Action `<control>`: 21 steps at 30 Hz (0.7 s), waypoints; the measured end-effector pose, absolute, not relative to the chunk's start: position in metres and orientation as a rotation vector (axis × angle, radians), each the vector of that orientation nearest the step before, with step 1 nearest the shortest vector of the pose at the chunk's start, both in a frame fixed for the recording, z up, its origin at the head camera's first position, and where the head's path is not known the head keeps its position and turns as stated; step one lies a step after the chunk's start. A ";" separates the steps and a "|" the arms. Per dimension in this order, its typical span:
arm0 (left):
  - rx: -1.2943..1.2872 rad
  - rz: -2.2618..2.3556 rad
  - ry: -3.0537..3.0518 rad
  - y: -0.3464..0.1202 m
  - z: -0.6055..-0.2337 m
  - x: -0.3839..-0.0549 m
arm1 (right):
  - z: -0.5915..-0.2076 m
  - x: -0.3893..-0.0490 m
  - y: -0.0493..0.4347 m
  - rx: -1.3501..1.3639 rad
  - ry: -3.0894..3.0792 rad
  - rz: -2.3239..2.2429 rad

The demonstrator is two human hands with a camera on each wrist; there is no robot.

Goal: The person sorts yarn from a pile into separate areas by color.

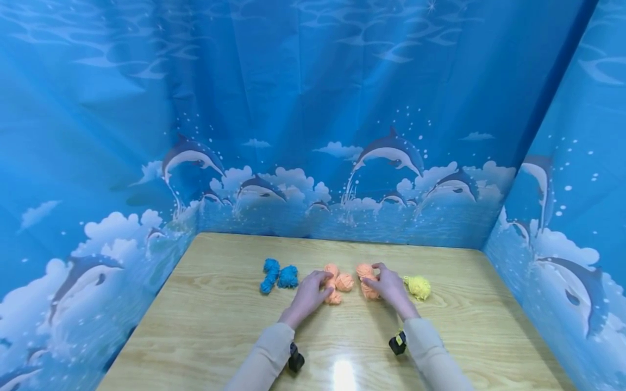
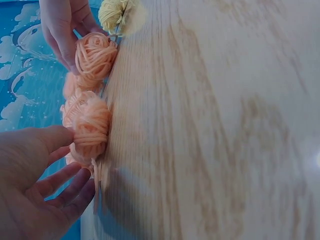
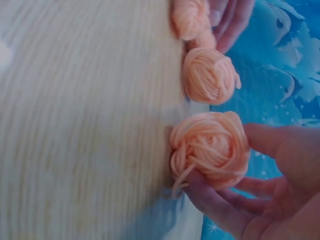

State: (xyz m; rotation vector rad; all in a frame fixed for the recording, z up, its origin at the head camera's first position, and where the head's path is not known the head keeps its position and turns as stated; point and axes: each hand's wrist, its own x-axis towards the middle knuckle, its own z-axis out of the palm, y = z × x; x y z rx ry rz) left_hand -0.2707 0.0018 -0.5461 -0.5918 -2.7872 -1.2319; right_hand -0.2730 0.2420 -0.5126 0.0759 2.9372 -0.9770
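Several peach yarn balls (image 1: 344,282) lie in a cluster at the middle of the wooden table. My left hand (image 1: 310,296) is at the cluster's left side. In the left wrist view its thumb touches a peach ball (image 2: 91,125), while the other fingers spread loosely below. To the right, my right hand (image 1: 391,288) holds another peach ball (image 3: 212,150) between thumb and fingers, at a peach pair standing apart from the cluster. A loose strand hangs from the held ball. Whether that ball touches the table cannot be told.
Blue yarn balls (image 1: 287,277) lie left of the left hand. A yellow yarn ball (image 1: 418,288) sits just right of the right hand. The wooden table (image 1: 220,315) ends at a blue dolphin-print curtain (image 1: 293,108) at the back and sides.
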 end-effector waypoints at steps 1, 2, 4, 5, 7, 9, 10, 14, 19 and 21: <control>-0.589 -1.229 -2.789 0.002 -0.546 -0.271 | -0.513 -0.273 0.241 0.071 2.942 -0.967; -0.589 -1.227 -2.789 0.002 -0.546 -0.271 | -0.514 -0.273 0.239 0.070 2.949 -0.962; -0.590 -1.227 -2.784 0.002 -0.547 -0.270 | -0.514 -0.272 0.236 0.073 2.962 -0.967; -0.590 -1.227 -2.781 0.002 -0.546 -0.271 | -0.515 -0.272 0.235 0.073 2.971 -0.968; -0.593 -1.226 -2.778 0.001 -0.546 -0.271 | -0.515 -0.272 0.233 0.068 2.986 -0.962; -0.596 -1.226 -2.777 0.002 -0.546 -0.271 | -0.515 -0.270 0.232 0.053 3.013 -0.931; -0.595 -1.225 -2.777 0.002 -0.546 -0.271 | -0.514 -0.270 0.232 0.043 3.027 -0.909; -0.588 -1.231 -2.783 0.002 -0.544 -0.271 | -0.511 -0.267 0.230 0.023 3.049 -0.881; -0.589 -1.231 -2.781 0.001 -0.542 -0.270 | -0.506 -0.264 0.232 0.024 3.020 -0.903; -0.585 -1.230 -2.776 0.001 -0.542 -0.269 | -0.503 -0.262 0.233 0.018 3.027 -0.898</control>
